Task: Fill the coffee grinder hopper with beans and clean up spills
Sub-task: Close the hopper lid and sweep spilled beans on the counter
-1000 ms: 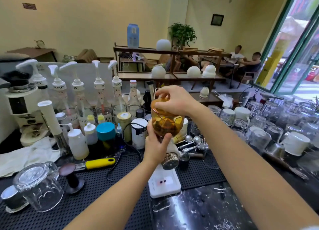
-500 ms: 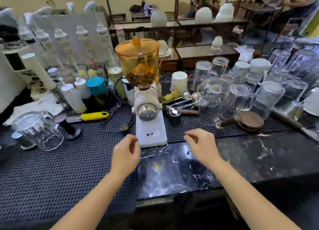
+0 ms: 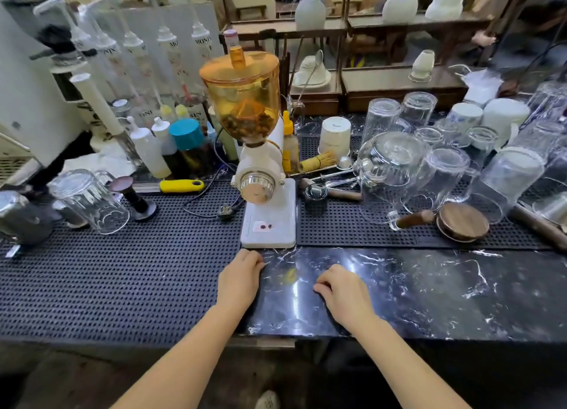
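1. you have one coffee grinder (image 3: 266, 175) with one amber hopper (image 3: 244, 97).
2. two loose beans (image 3: 265, 225) lie on its base.
3. your two hands: left hand (image 3: 240, 278), right hand (image 3: 345, 292).
4. one yellow-handled tool (image 3: 181, 186).
5. one wooden lid (image 3: 463, 226).

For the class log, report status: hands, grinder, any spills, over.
Left hand and right hand empty, curled on the marble counter. Hopper lidded, beans low inside. Two stray beans on the grinder base. Nothing blocking.
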Demonstrator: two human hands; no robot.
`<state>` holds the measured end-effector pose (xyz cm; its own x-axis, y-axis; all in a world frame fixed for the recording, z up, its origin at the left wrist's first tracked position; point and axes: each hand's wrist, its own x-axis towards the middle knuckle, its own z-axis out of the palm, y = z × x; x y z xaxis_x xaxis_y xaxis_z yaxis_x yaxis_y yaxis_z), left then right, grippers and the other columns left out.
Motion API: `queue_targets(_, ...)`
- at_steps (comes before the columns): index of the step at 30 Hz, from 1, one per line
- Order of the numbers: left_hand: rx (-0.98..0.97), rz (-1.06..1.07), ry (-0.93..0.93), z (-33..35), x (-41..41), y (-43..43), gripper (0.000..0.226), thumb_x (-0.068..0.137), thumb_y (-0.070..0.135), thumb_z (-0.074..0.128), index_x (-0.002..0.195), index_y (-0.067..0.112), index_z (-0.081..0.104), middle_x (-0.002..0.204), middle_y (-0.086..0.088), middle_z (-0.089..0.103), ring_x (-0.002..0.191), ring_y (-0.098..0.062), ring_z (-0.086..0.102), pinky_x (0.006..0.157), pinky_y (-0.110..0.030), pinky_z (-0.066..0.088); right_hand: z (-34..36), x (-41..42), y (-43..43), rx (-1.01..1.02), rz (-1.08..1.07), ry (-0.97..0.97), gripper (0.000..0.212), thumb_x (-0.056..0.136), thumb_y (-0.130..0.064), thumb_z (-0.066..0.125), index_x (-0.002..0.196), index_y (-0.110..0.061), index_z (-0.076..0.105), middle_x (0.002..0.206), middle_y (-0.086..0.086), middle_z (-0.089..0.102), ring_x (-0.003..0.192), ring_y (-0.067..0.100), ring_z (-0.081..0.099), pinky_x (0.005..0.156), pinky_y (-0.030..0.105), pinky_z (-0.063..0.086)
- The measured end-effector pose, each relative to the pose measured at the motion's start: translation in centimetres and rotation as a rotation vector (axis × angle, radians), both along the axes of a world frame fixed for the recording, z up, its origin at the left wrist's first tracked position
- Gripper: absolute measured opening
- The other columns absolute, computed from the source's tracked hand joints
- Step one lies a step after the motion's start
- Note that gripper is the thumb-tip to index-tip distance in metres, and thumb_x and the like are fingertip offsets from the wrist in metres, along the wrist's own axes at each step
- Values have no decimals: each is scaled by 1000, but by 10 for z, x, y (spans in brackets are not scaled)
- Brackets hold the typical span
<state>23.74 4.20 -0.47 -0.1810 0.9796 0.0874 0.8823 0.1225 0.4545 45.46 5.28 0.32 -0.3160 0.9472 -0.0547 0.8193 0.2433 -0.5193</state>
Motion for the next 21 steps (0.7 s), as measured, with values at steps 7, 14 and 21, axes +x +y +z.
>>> queue_targets(7, 90, 100, -258, 3, -4, 2, 10, 95, 8, 48, 93, 7, 58, 91, -6, 55, 81, -18, 49, 70, -25, 32, 9, 8, -1, -159, -648, 754, 14, 79, -11, 68, 68, -20, 66, 50, 0, 65, 42, 8, 55, 44, 23, 42)
queue_targets(14, -19, -145, -141, 3, -24, -5, 20, 85, 8, 60, 104, 13, 66, 98, -1, 61, 86, -15, 55, 82, -26, 42, 15, 7, 1, -429, -872, 1361, 22, 84, 7, 40, 81, 2, 61, 61, 9, 59, 49, 17, 52, 41, 21, 39)
queue_targets(21, 101, -30, -136, -1, -37, -3, 22, 83, 5, 66, 104, 10, 66, 93, -1, 59, 82, -20, 58, 76, -26, 41, 16, 11, 3, -156, -738, 648, 27, 79, -10, 57, 62, -26, 70, 55, -8, 57, 51, 10, 50, 51, 23, 35)
